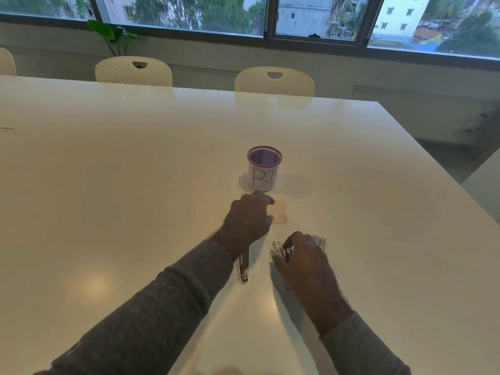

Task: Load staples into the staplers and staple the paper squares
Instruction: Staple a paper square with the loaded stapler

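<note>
left hand (250,217): we see it reaching forward over the bench (108,158), fingers curled down at the near-left edge of the paper square (280,215); we can't tell whether it pinches the paper or only touches it.
right hand (303,259): fingers bent round a small stapler (282,250), gripping it just above the bench.
paper square: pale, flat on the bench, just in front of the cup, partly under the left hand.
second stapler (243,266): metal, lying on the bench under the left wrist, hinge end toward us.
staple box (319,241): small, just behind the right hand, mostly hidden.
mesh cup (264,169): purple rim, white label reading "BI", upright beyond the paper.
sleeves: grey, both arms.
background: two white chairs (274,81) at the far bench edge, windows behind.
</note>
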